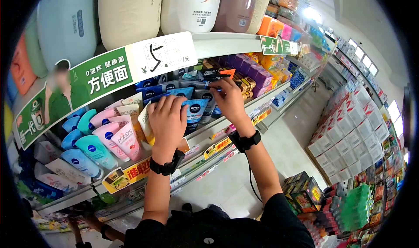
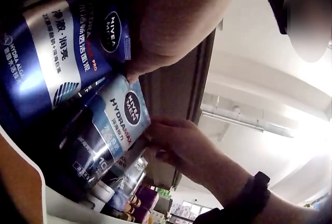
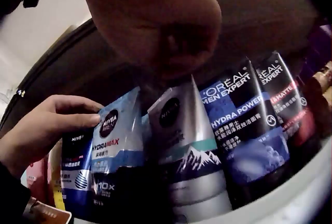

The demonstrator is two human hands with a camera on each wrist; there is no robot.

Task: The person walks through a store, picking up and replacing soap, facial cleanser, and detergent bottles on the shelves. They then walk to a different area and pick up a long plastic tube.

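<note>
Tube marked Hydramax [image 1: 196,112] stands upright near the shelf's front edge [image 3: 293,195], right of the left hand [image 1: 168,117], which pinches its top; the right hand [image 1: 229,99], grip unclear, is by the silver tube [image 3: 192,156].

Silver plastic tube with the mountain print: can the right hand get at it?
Probably yes: the right hand is close above the silver tube, and no other tube blocks its front.

R fingers [image 3: 179,37]: tips blurry (contact w/ tube [image 3: 191,148] unclear).
</note>
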